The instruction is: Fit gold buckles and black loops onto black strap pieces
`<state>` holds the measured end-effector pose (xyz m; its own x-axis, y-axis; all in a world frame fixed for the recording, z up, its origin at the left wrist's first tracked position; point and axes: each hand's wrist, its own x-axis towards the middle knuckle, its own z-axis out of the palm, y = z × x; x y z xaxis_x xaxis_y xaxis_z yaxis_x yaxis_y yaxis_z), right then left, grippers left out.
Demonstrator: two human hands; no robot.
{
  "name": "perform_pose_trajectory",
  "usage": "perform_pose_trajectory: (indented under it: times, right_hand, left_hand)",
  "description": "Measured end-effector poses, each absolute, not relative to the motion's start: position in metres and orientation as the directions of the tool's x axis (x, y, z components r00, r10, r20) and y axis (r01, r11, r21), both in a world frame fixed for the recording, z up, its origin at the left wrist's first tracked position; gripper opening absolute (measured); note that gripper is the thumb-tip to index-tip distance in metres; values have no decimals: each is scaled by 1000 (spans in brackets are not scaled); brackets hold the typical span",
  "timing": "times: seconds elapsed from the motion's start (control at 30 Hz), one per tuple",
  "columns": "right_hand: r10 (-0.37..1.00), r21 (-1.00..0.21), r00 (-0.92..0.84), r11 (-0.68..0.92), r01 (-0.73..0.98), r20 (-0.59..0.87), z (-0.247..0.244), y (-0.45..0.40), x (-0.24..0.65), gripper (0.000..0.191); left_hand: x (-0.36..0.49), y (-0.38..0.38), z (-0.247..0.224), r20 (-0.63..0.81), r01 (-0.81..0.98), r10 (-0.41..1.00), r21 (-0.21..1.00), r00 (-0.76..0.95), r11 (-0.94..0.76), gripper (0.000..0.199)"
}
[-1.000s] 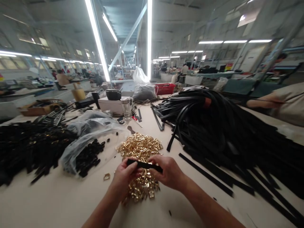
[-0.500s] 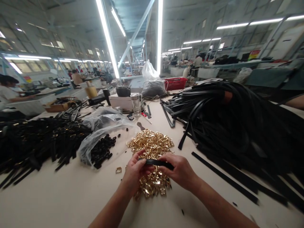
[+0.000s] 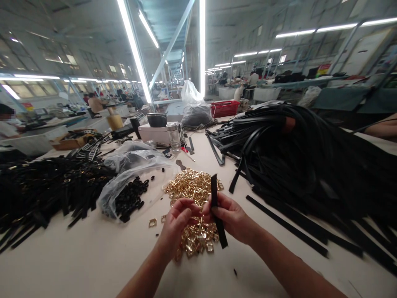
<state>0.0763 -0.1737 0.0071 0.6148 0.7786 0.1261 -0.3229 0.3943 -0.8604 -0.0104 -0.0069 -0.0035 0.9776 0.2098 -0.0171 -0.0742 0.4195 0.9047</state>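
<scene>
A short black strap (image 3: 219,234) stands nearly upright in my right hand (image 3: 234,217), pinched between thumb and fingers near its middle. Just left of it is my left hand (image 3: 178,223), its fingers loosely curved and apart; no object shows in them. Under and beyond both hands lies a heap of gold metal buckles (image 3: 189,186), partly covered by the fingers. Two loose gold buckles lie left of the heap, one of them a square buckle (image 3: 152,222). Small black loops (image 3: 132,194) spill from a clear plastic bag (image 3: 107,203) farther left.
Long black straps (image 3: 310,145) form a big bundle at the right, with loose strips (image 3: 288,225) before it. Black straps with gold fittings (image 3: 56,186) are piled at the left. At the back stand a glass jar (image 3: 173,138), a dark cup (image 3: 156,120) and a red basket (image 3: 225,108).
The strap, held level between both hands before, is now turned upright in my right hand alone. My left hand has let go of it. The view has shifted slightly.
</scene>
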Motion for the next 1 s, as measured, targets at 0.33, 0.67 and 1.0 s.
perform_pose_trajectory:
  times: [0.33,0.67,1.0]
  right_hand:
    - [624,-803,774,512,-304,105,0,-164,69,37]
    - [102,-748,750,-62,660,653,6,-195,123,53]
    - [774,-758,516,-72,649,368,6,-182,93,17]
  left_hand:
    - [-11,-44,-16,-228,246,-96,928,969,280,34]
    - [-7,-13,-16,-279,264,-4,903,960,340,26]
    - [-9,-5,-12,-305,296,-49,853,951,429,31]
